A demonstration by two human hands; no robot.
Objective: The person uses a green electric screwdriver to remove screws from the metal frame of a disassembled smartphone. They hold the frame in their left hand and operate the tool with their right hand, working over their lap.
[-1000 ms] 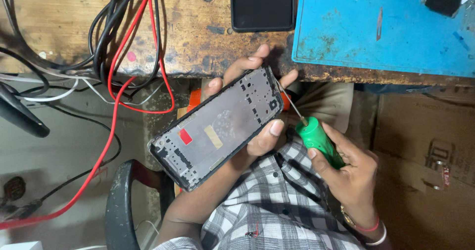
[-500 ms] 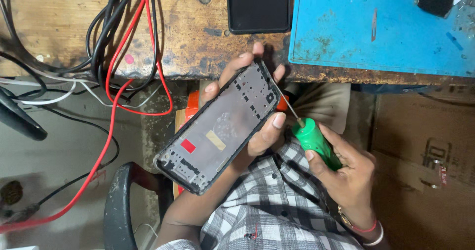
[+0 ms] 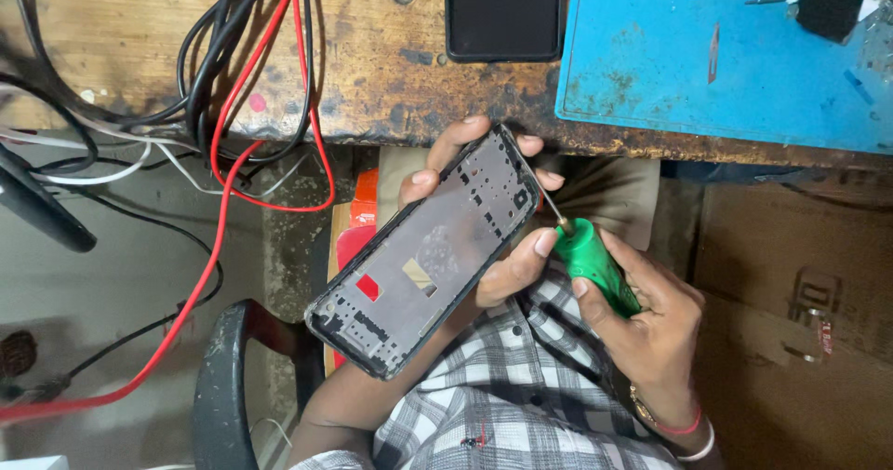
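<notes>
Head view looks straight down, and the biggest thing up beyond the two grips is the scarred wooden workbench (image 3: 372, 70), running across the top with a blue work mat (image 3: 670, 60) on its right part and a dark phone (image 3: 503, 12) lying flat beside the mat. Off past the left hand's side, a tangle of red and black cables (image 3: 242, 88) spills over the bench edge and trails down. Now to the work itself: the left hand (image 3: 484, 247) is wrapped around an opened phone frame (image 3: 423, 251), fingers curled over the far long edge and thumb pressed on the near one, holding it tilted over the lap, just below the bench edge. Its inside faces up, bare of a back cover, with a small red patch and a tan one showing, so the opening-up looks already done. Right beside that grip, the right hand (image 3: 651, 330) is closed firmly on a green-handled screwdriver (image 3: 595, 263), whose thin tip sits at the frame's upper corner, close to the left thumb. Whether a screw is under the tip is too small to tell; judging by that, corner work remains in hand. Smallest of all, a red and white bangle (image 3: 684, 433) sits on the right wrist.
</notes>
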